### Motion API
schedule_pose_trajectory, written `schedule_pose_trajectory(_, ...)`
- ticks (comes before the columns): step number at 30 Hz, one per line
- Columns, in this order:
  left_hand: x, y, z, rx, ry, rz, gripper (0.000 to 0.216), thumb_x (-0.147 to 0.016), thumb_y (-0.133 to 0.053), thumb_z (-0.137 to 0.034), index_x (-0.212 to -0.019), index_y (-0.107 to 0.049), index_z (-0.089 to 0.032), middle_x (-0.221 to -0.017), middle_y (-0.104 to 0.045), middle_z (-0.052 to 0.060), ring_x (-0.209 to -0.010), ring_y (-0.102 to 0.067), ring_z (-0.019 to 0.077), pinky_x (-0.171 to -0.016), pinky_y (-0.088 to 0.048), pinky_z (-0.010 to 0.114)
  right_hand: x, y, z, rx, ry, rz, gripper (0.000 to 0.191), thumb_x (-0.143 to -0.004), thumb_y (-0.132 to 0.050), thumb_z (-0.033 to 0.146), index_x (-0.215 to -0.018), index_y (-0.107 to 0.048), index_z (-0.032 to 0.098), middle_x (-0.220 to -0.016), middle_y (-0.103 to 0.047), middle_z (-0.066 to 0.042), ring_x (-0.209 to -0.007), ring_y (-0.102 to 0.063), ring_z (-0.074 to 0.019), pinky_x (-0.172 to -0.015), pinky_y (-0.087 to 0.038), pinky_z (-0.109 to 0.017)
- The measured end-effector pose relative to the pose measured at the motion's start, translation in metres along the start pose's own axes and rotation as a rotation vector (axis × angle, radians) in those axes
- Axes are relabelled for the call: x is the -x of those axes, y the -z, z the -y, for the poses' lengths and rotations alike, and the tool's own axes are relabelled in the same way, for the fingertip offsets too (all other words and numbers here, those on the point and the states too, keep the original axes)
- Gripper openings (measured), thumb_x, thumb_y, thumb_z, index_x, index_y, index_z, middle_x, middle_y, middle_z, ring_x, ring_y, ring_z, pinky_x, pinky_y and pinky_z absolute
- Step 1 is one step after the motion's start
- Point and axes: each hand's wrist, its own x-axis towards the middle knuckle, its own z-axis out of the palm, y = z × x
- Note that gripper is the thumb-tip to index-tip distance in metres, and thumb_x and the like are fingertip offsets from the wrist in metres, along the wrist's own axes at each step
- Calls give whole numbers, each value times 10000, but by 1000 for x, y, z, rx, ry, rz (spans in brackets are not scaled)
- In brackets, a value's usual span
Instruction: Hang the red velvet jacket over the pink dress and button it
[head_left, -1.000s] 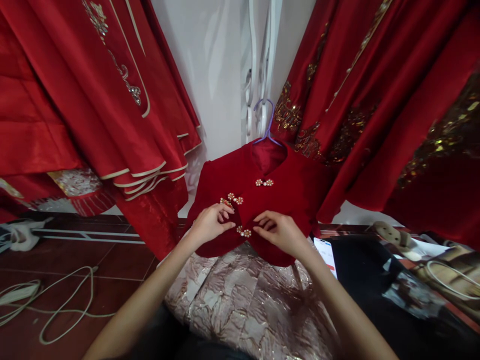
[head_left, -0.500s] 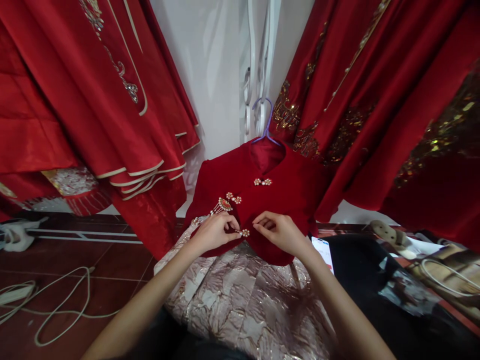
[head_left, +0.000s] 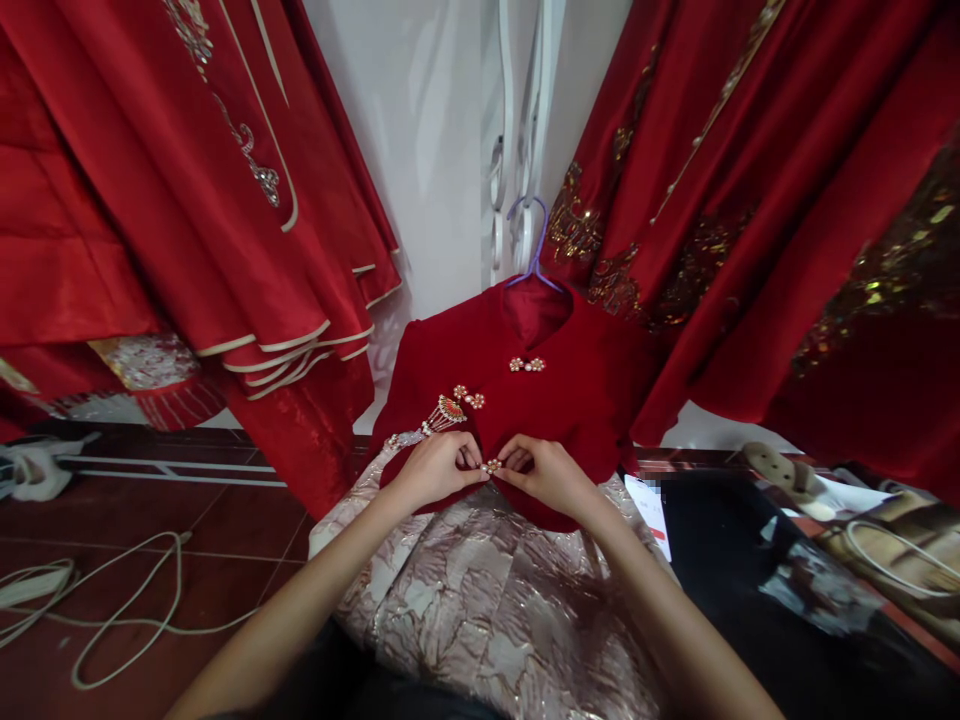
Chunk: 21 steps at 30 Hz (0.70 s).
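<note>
A red velvet jacket point(head_left: 570, 410) on a purple hanger point(head_left: 537, 250) lies over a pinkish, shiny patterned fabric point(head_left: 480, 600). At its lower front edge is a gold and pearl flower clasp point(head_left: 491, 467). My left hand point(head_left: 442, 465) pinches the clasp's left end. From the other side, my right hand point(head_left: 541, 470) closes thumb and fingers on its right end. Two similar clasps sit higher: one below the collar point(head_left: 527, 365), one at the left front point(head_left: 469, 397). Beside the latter hangs a fan-shaped brooch point(head_left: 451, 408) with beaded tassels.
Red embroidered garments hang at left point(head_left: 300, 250) and right point(head_left: 720, 200). A phone point(head_left: 648, 515) lies right of the jacket, near a clear plastic bag point(head_left: 817, 590) on a black surface. Sandals point(head_left: 787, 478) stand at the far right. A white cable point(head_left: 127, 630) loops over the tiled floor.
My right hand has moved slightly left and down from beside the clasp, and its fingertips now grip it. My left hand stays almost in place at the clasp.
</note>
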Motion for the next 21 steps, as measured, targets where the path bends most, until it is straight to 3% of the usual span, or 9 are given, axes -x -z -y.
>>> schedule_pose_trajectory(15, -4, -10, 6, 278, 28, -33, 235, -659, -751, -323, -728, -602, -156, -687, -661, 17, -645, -617, 134, -613, -468, 228, -2, -4, 5, -143, 29, -50, 141, -747, -683, 257, -784, -562, 195, -751, -675, -21, -684, -649, -145, -637, -508, -256)
schedule_pose_trajectory(21, -4, -9, 5, 281, 58, -53, 220, -670, -748, -329, -718, -616, -160, -692, -673, 20, -647, -626, 141, -619, -472, 239, -2, -7, 9, -137, -21, -84, 144, -732, -685, 245, -753, -551, 197, -736, -675, -23, -677, -653, -153, -636, -511, -264)
